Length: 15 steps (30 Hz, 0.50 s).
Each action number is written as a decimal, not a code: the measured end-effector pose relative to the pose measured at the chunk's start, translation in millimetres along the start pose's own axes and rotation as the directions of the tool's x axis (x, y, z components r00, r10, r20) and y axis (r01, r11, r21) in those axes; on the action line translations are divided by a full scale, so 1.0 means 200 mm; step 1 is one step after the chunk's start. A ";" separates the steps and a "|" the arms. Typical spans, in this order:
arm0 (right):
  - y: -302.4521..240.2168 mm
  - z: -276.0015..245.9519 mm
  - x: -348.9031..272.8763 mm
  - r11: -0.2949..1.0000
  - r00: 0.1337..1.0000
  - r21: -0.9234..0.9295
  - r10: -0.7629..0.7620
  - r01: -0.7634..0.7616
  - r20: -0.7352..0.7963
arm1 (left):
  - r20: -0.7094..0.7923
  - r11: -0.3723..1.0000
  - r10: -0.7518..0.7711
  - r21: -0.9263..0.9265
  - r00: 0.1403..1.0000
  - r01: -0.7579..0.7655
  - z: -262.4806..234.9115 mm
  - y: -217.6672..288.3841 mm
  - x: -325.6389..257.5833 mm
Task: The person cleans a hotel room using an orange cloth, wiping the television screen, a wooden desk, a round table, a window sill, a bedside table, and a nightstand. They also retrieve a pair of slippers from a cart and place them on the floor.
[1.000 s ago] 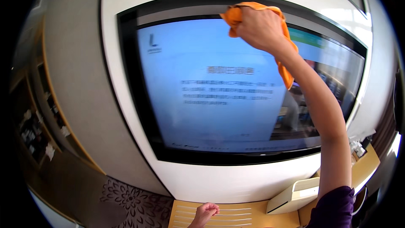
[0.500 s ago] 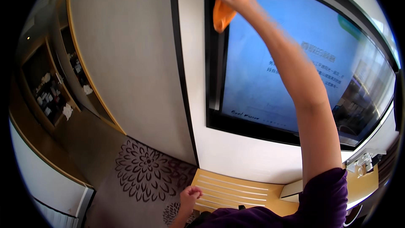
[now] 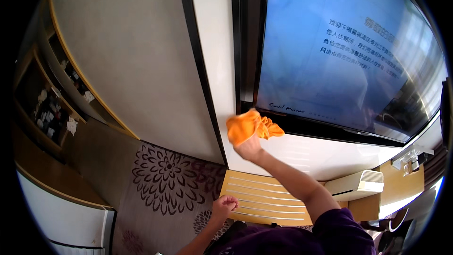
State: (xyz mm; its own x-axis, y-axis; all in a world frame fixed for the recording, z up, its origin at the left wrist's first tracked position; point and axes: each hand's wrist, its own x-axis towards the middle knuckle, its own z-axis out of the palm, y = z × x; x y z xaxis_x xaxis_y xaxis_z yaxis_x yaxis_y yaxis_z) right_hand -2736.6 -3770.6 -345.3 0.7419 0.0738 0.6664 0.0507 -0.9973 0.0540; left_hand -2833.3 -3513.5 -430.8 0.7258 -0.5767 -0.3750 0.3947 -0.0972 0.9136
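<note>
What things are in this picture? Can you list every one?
cloth: 1, orange, in the right hand
wall screen: 1, blue picture, black frame, upper right
bench: 1, light wood with pale strips, below the screen
box-shaped appliance: 1, white, at the bench's right
desk: 1, light wood, right
small items: several, unclear, on the desk
chair: 1, brown, partly seen, lower right
curtain: 1, dark, right edge
wall panel: 1, grey, left of screen
shelving: count unclear, dark, far left
carpet: 1, grey, dark flower pattern, lower left
shirt: 1, purple, bottom
left hand: 1, bare, curled, by the bench's left edge
right hand: 1, bare, gripping the cloth
</note>
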 end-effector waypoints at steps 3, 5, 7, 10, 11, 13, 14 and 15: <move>-0.14 -0.15 0.02 0.958 0.887 0.134 0.174 -0.252 0.428 | 0.070 0.995 0.060 0.078 0.996 -0.065 -0.04 0.08 0.07; -0.08 -0.45 0.13 0.771 0.940 0.552 0.177 -0.317 0.292 | 0.065 0.980 0.189 0.047 0.980 -0.192 -0.04 0.22 0.22; 0.07 -0.69 0.19 0.258 0.885 0.882 0.364 -0.395 0.290 | 0.019 0.855 0.468 0.243 0.884 -0.458 0.00 0.37 0.38; 0.20 -1.26 0.37 -0.171 0.702 0.963 0.659 -0.209 0.269 | 0.004 0.517 0.772 0.579 0.636 -0.630 0.02 0.74 0.46; 0.09 -1.54 0.52 -0.030 0.680 0.995 0.728 -0.099 0.090 | 0.001 0.455 0.819 0.608 0.573 -0.651 -0.01 0.84 0.49; 0.11 -1.86 0.77 0.492 0.650 0.842 0.570 0.220 -0.502 | -0.011 0.324 0.905 0.664 0.425 -0.674 -0.02 1.02 0.54; 0.11 -2.02 0.92 0.611 0.648 0.739 0.447 0.282 -0.617 | -0.011 0.366 0.890 0.613 0.455 -0.701 -0.02 1.09 0.57; 0.13 -2.18 1.08 0.816 0.548 0.476 0.246 0.329 -0.799 | -0.004 0.402 0.869 0.587 0.494 -0.703 0.03 1.16 0.61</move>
State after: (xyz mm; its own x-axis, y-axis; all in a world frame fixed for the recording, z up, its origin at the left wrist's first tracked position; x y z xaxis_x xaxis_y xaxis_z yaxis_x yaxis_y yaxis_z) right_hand -2866.0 -3777.2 125.0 -0.1154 -0.1994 0.9731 0.6037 -0.7920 -0.0907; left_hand -2655.9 -3610.6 -263.6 0.7040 -0.3665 0.6083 -0.6820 -0.1099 0.7231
